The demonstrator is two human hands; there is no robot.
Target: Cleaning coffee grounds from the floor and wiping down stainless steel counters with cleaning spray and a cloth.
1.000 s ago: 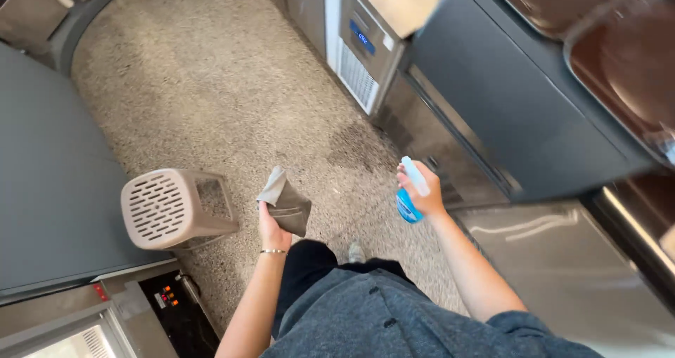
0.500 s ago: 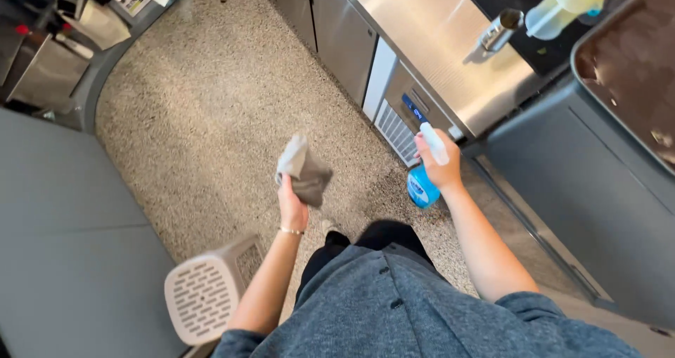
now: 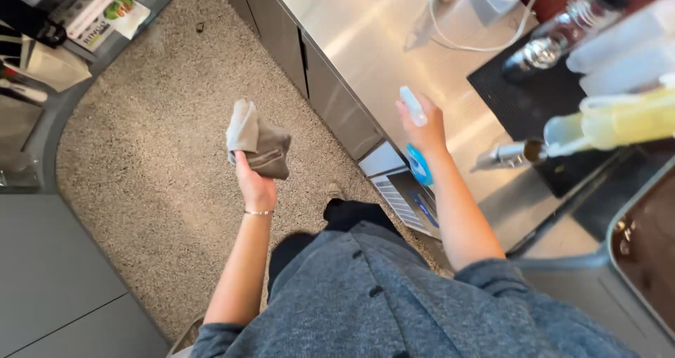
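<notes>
Standing at the steel counter (image 3: pixel 365 42) with speckled floor (image 3: pixel 155 161) on my left, so I'd say this is the bit right before spraying and wiping. Next move probably calls for aiming the nozzle down at the steel, then bringing the cloth across. My right hand (image 3: pixel 425 129) is clenched around a spray bottle (image 3: pixel 416 137) held over the counter edge: white head up top, blue body below my palm, long axis roughly upright, tipped slightly away from me. My left hand (image 3: pixel 254 186) grips a bunched grey cloth (image 3: pixel 259 141) out over the floor, well apart from the bottle.
</notes>
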